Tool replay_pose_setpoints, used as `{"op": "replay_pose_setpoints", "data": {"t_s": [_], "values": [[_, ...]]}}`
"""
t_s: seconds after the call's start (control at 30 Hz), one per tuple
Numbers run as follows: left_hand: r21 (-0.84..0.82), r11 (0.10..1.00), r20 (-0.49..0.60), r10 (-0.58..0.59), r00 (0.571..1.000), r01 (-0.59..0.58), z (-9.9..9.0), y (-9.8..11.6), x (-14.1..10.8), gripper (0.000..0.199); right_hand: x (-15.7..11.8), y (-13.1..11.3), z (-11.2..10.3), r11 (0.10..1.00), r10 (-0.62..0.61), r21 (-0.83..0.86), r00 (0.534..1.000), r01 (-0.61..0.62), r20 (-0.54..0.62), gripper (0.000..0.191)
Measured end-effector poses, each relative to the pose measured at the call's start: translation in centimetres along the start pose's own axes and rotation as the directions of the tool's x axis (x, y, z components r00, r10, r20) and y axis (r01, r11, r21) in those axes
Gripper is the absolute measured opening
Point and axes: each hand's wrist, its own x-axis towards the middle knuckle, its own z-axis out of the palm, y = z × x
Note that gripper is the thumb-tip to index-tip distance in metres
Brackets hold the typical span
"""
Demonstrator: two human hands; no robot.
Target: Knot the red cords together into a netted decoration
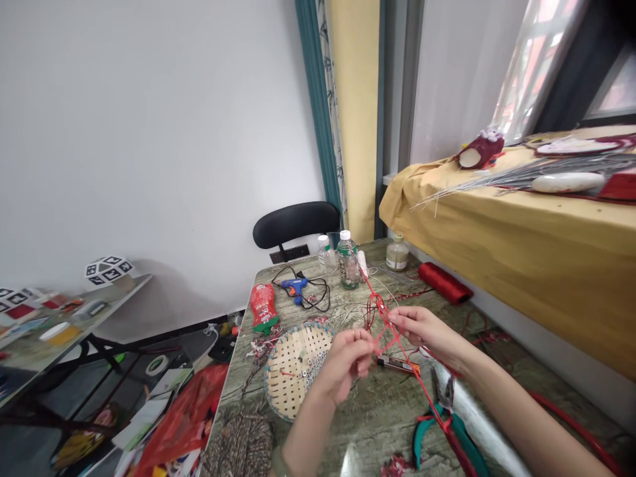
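Both hands are raised over the table at the centre, close together. My left hand [352, 361] pinches a strand of red cord at its fingertips. Just to the right, my right hand [415, 324] pinches the same red cord [378, 302] beside a looped, knotted part. The cord runs up toward the bottles and down toward the pliers. Below the hands lies an orange and black tube [399, 364]. Green-handled pliers [444, 391] rest at the lower right. Partly behind my left hand is a round woven tray [285, 384] holding small metal rings.
On the table [358, 411] are a blue glue gun [295, 287], a red pouch [264, 306], a labelled bottle [348, 265], a jar [397, 254], a red thread spool [445, 283] and brown yarn [241, 447]. A yellow-draped surface [497, 225] stands right; a black chair [297, 223] stands behind.
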Motion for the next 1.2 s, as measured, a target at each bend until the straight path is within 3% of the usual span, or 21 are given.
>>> {"op": "replay_pose_setpoints", "data": {"t_s": [0.13, 0.2, 0.27, 0.33, 0.4, 0.47, 0.6, 0.73, 0.83, 0.9, 1.0, 1.07, 1.13, 1.2], "values": [[0.184, 0.973, 0.251, -0.182, 0.951, 0.137, -2.4, 0.5, -1.4, 0.010, -0.3, -0.1, -0.2, 1.000, -0.016, 0.011, 1.000, 0.016, -0.003, 0.031], [0.309, 0.942, 0.274, -0.221, 0.936, 0.131, -3.1, 0.7, -1.2, 0.012, -0.4, -0.1, -0.2, 1.000, -0.020, 0.005, 1.000, 0.020, -0.007, 0.031], [0.408, 0.911, 0.178, -0.146, 0.973, 0.063, -3.2, 0.9, -0.4, 0.016, -0.4, -0.1, -0.3, 1.000, -0.017, 0.005, 1.000, 0.017, -0.002, 0.030], [0.452, 0.891, -0.024, 0.047, 0.999, -0.031, -2.7, 0.9, 1.0, 0.019, -0.3, 0.0, -0.5, 1.000, -0.016, 0.002, 1.000, 0.016, -0.001, 0.029], [0.483, 0.870, -0.219, 0.225, 0.950, -0.095, -1.9, 0.7, 2.8, 0.017, -0.2, 0.2, -0.6, 1.000, -0.019, -0.002, 1.000, 0.019, -0.003, 0.028], [0.544, 0.819, -0.261, 0.374, 0.890, -0.185, -1.0, 0.4, 4.4, 0.016, -0.2, 0.3, -0.8, 1.000, -0.021, -0.007, 1.000, 0.021, -0.006, 0.029], [0.616, 0.763, -0.255, 0.426, 0.868, -0.194, 0.2, -0.6, 6.5, 0.022, -0.4, 0.4, -0.9, 1.000, -0.017, -0.021, 1.000, 0.017, -0.026, 0.030], [0.559, 0.810, -0.241, 0.363, 0.900, -0.178, 0.7, -1.5, 6.7, 0.016, -0.7, 0.2, -0.9, 0.997, -0.041, -0.063, 0.999, 0.038, -0.035, 0.028], [0.460, 0.884, -0.265, 0.227, 0.937, -0.085, 0.7, -2.3, 5.9, 0.018, -0.8, 0.2, -1.0, 0.992, -0.076, -0.102, 0.997, 0.073, -0.025, 0.026], [0.390, 0.921, -0.284, 0.124, 0.951, -0.003, 0.7, -2.9, 5.1, 0.020, -0.9, 0.5, -1.3, 0.975, -0.150, -0.178, 0.984, 0.131, -0.097, 0.025], [0.314, 0.947, -0.238, 0.012, 0.971, 0.065, 0.8, -3.9, 4.0, 0.020, -1.6, 1.6, -1.7, 0.915, -0.296, -0.370, 0.893, 0.163, -0.339, 0.026], [0.256, 0.962, -0.190, -0.043, 0.981, 0.092, 1.0, -4.4, 3.3, 0.021, -2.6, 2.5, -1.6, 0.900, -0.320, -0.417, 0.837, 0.123, -0.444, 0.025], [0.160, 0.981, -0.166, -0.085, 0.982, 0.112, 1.4, -4.6, 2.7, 0.023, -3.8, 3.3, -0.9, 0.922, -0.277, -0.374, 0.846, 0.100, -0.456, 0.025], [0.037, 0.994, -0.144, -0.095, 0.985, 0.102, 1.7, -4.7, 2.2, 0.024, -4.9, 3.8, 0.0, 0.953, -0.220, -0.284, 0.892, 0.109, -0.396, 0.025]]}}
